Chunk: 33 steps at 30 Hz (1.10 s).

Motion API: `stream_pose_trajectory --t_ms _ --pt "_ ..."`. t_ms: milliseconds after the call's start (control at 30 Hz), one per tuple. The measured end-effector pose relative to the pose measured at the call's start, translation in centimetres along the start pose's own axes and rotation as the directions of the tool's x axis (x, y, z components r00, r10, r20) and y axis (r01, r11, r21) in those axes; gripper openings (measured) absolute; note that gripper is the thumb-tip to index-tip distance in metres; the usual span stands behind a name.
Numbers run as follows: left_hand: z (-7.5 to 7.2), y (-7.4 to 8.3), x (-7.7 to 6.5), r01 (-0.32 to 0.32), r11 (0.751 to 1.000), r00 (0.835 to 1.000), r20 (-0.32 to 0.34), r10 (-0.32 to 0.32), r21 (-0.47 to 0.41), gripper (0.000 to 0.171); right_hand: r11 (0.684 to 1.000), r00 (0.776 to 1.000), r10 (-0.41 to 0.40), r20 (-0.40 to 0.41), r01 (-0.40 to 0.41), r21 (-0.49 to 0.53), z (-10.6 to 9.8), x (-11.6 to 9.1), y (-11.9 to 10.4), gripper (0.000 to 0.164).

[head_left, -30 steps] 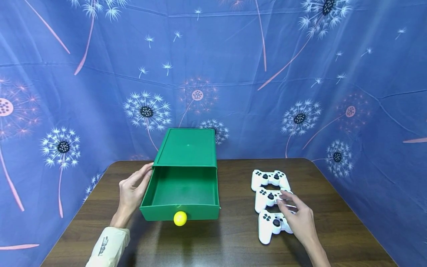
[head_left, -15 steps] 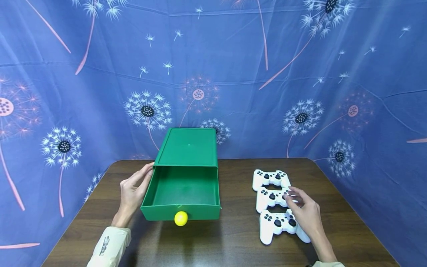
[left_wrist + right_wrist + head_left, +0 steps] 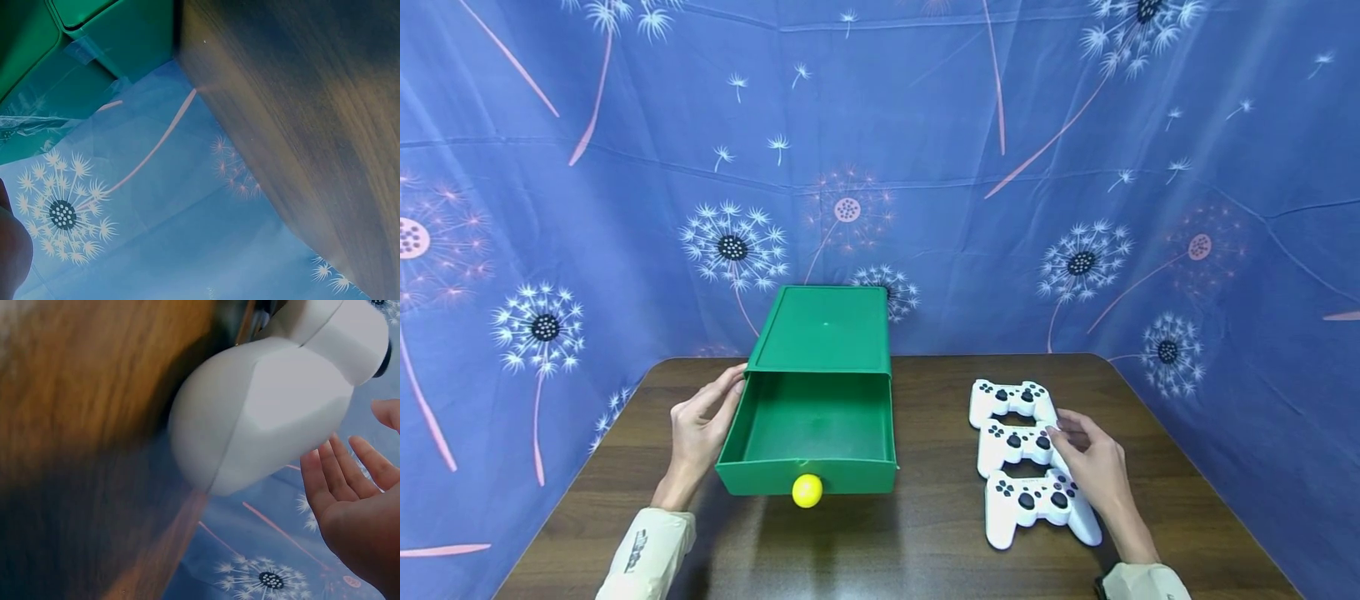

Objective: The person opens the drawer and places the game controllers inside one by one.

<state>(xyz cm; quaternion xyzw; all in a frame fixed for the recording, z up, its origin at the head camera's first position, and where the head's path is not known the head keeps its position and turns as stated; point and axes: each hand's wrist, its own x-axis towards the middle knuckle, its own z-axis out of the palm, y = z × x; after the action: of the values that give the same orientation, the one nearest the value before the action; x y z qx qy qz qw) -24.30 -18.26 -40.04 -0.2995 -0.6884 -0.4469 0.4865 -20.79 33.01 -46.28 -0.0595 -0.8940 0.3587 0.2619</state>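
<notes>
- Head view: a green plastic drawer box (image 3: 822,329) stands on the wood-grain table (image 3: 940,542), its drawer (image 3: 816,417) slid out at the front, with a round yellow knob (image 3: 807,491).
- Left hand (image 3: 698,427) is at the drawer box's left side, thumb and fingers extended against it.
- Right of the drawer box, three white gamepads lie in a column: far gamepad (image 3: 1013,397), middle gamepad (image 3: 1021,443) and near gamepad (image 3: 1037,500).
- Right hand (image 3: 1096,462) is farther right of the drawer box, at the middle gamepad's right grip; contact is unclear.
- Left wrist view: the drawer box's wall, with clear tape (image 3: 81,50), fills the upper left; part of the left hand shows below it.
- Right wrist view: a gamepad's rounded grip looms large; the right hand's relaxed fingers, parted from the thumb, are just beside its outline.
</notes>
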Motion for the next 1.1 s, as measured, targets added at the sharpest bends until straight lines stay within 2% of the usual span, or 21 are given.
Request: stream_pose_trajectory --t_ms 333,567,1100 --pt "0.0 -3.0 -1.3 0.002 1.000 1.000 0.005 -0.002 0.006 0.044 1.000 1.000 0.001 0.030 0.000 -0.026 0.4 1.1 1.0 0.038" --pt "-0.1 -3.1 -1.5 0.020 1.000 1.000 0.013 -0.020 0.011 0.044 0.998 0.994 0.059 0.089 -0.056 -0.040 0.6 1.9 1.6 0.042" --pt "0.0 -3.1 -1.5 0.016 1.000 1.000 0.016 -0.016 0.002 0.045 0.996 0.984 0.054 0.171 -0.042 -0.072 0.9 3.5 3.9 0.046"
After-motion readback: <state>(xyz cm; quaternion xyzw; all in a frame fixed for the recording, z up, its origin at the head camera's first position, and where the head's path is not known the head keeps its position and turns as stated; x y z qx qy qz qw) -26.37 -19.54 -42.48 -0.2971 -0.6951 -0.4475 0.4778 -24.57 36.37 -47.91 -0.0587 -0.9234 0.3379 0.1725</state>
